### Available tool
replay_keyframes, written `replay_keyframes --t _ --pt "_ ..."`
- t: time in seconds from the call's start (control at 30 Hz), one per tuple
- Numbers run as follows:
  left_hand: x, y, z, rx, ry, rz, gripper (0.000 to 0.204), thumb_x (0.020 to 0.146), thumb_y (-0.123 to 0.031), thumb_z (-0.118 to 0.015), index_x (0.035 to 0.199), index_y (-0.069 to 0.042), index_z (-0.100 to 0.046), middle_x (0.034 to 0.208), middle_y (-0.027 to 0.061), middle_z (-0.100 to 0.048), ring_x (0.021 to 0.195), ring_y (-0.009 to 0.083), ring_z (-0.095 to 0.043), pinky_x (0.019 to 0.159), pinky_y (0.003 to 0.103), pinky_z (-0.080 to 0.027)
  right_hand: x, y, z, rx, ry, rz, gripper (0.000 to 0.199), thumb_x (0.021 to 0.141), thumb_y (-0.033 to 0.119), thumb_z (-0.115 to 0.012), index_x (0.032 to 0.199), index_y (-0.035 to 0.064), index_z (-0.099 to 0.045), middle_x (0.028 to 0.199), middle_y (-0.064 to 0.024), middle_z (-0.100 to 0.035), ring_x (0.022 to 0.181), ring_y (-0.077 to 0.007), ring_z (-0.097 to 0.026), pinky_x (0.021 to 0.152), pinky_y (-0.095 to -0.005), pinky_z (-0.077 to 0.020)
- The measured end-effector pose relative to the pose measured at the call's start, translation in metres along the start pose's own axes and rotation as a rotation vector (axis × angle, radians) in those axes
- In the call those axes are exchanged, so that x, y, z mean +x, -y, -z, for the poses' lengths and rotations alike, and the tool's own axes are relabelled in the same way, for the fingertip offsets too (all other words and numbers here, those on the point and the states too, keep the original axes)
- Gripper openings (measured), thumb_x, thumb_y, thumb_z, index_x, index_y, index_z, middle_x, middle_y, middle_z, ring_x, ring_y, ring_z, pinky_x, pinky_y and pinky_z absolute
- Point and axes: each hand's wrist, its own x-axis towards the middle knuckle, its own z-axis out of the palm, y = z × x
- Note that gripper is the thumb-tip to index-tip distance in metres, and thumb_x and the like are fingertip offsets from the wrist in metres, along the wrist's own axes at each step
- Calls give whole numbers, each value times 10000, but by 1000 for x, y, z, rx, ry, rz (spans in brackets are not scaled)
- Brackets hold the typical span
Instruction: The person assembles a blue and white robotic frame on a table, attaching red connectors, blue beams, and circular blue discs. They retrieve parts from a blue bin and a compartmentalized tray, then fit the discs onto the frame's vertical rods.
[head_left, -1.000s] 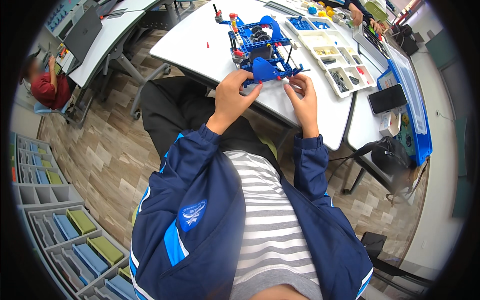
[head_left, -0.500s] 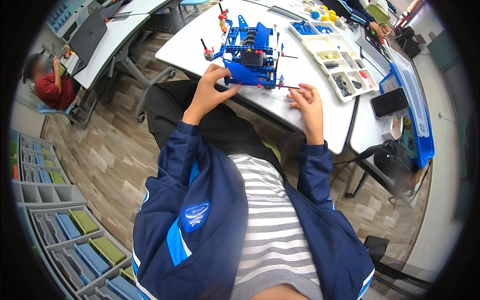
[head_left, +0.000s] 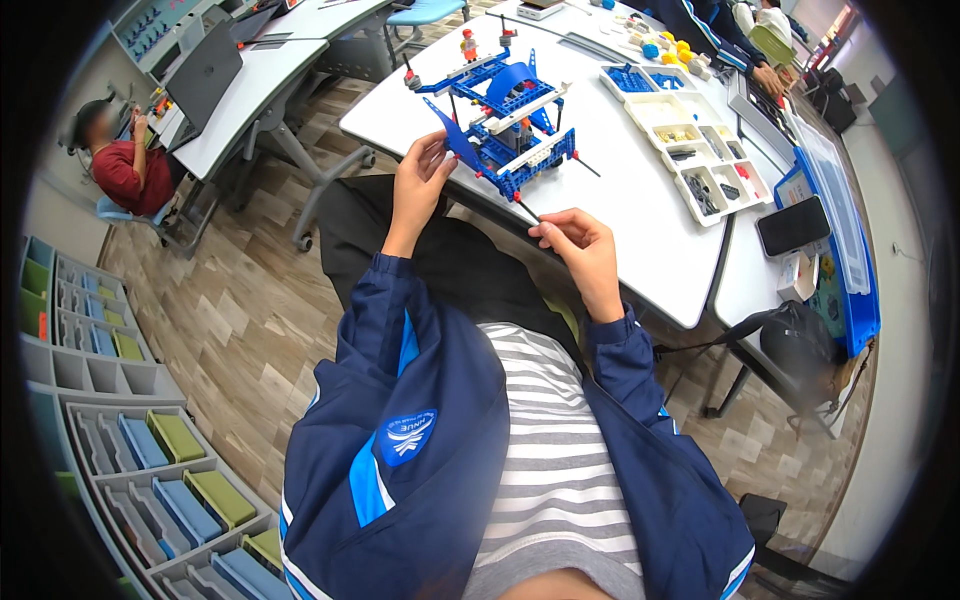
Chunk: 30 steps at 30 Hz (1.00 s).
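Blue brick-built model (head_left: 505, 125) is sitting at the near edge of the white table (head_left: 640, 215), a frame of plastic beams, plates and thin black axles with a small figure standing on top. It is looking light but fragile: the pieces are only pressed together, so a squeeze on a curved panel or an axle is likely to pop something loose. The sturdier blue beams low on the frame are looking like the safest place to grip. The left hand (head_left: 418, 180) is pinching the curved blue panel at the model's near left side. The right hand (head_left: 580, 245) is closing its fingertips on the end of a thin black axle sticking out toward the person. Further right, a white sorting tray (head_left: 690, 140) is holding small parts, with a dark phone (head_left: 792, 225) beyond it.
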Motion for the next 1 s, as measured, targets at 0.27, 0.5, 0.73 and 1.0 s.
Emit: replay_keyframes --t 0.27,0.5,0.73,1.0 --pt "37 0 -10 119 58 73 452 961 66 -540 1410 50 -486 1426 184 -541 1353 234 -499 1117 332 -409 1 -11 -43 -39 49 -11 230 964 67 -627 1174 -26 -650 990 -106 -736 855 -112 -680 772 -228 -533" --pt "50 8 -1 406 -147 29 334 879 -35 -691 1213 -28 -681 1299 144 -639 1208 257 -608 957 332 -530 -2 -3 -36 -105 117 11 323 967 65 -605 1280 -12 -603 1053 -97 -717 865 -106 -657 781 -239 -533" --pt "74 32 6 1067 -125 -352 263 806 -88 -725 1068 -94 -746 1208 129 -654 1102 321 -571 924 365 -493 38 25 16 -106 -31 210 161 973 89 -606 1032 -34 -690 845 -61 -706 752 -108 -642 689 -251 -501" --pt "47 3 15 650 -320 -150 123 843 -21 -686 957 -1 -730 869 119 -736 762 192 -702 689 284 -537 71 46 40 -303 -200 317 171 981 107 -601 1040 -22 -696 826 -68 -712 755 -103 -664 689 -236 -503"
